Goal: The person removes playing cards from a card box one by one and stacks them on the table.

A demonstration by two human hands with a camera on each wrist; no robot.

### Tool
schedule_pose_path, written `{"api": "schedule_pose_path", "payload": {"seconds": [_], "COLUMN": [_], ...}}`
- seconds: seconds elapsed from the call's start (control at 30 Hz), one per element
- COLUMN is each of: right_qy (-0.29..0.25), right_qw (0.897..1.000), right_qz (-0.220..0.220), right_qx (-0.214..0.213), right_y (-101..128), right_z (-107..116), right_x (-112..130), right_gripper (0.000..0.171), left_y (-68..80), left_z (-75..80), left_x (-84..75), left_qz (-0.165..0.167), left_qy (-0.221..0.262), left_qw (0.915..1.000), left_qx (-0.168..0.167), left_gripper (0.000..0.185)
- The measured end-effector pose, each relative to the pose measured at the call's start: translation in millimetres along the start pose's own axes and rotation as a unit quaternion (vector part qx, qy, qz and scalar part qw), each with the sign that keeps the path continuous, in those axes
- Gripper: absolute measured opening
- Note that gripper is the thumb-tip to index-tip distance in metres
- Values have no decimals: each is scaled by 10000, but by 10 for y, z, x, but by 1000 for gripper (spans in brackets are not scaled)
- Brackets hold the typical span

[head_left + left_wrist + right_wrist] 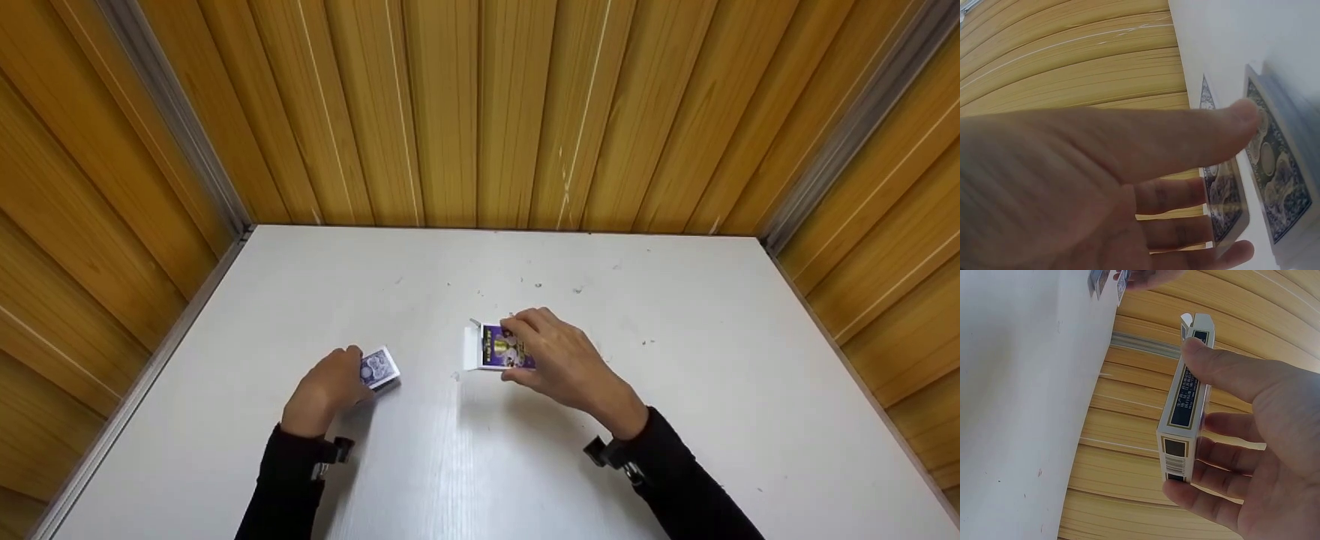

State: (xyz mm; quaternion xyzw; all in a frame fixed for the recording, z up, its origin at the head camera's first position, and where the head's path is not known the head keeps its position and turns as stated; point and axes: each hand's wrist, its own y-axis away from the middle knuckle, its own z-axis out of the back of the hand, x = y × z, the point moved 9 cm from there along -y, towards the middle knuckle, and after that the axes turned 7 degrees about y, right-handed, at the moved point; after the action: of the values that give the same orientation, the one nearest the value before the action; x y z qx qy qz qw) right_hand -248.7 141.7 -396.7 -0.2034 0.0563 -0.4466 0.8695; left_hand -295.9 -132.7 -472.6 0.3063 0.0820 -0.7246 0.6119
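The cards are already out of the card box [501, 347], whose flap stands open at the end facing my left; nothing I can see has gone back in, so I judge the work at a midway point, with deck and box apart and both in hand. My left hand [328, 388] grips the deck of cards [378, 367] low over the white tabletop [675, 420]: in the left wrist view the thumb lies across the top card and the fingers [1176, 198] curl under the near edge, so the hold is closed round the pack, though it looks split there, one part [1224, 197] in the grip and one lying beyond the thumb. Whether the lower cards touch the tabletop I cannot tell. My right hand [559, 361] holds the box by its narrow sides, thumb on one edge, fingers [1224, 455] wrapped on the other, a firm pinch. Box: white card with purple printed face, gold-bordered side panel with small text, barcode near the closed end. Card backs are blue-grey with an ornate pattern and a white border. Deck and box sit near each other, not touching, mid-tabletop.
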Motion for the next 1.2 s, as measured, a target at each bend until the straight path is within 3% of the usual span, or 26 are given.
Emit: {"api": "schedule_pose_path", "payload": {"seconds": [0.57, 1.2], "right_qy": [3, -2], "right_qw": [10000, 10000], "right_qz": [19, 9], "right_qx": [19, 77], "right_y": [4, -4], "right_z": [-1, -3], "right_x": [16, 26], "right_gripper": [69, 68], "left_y": [-17, -58], "left_z": [-52, -132], "left_x": [55, 110], "left_qz": [58, 301], "left_qy": [-221, -808], "left_qw": [9997, 9963], "left_qx": [-1, 34], "left_gripper": [38, 51]}}
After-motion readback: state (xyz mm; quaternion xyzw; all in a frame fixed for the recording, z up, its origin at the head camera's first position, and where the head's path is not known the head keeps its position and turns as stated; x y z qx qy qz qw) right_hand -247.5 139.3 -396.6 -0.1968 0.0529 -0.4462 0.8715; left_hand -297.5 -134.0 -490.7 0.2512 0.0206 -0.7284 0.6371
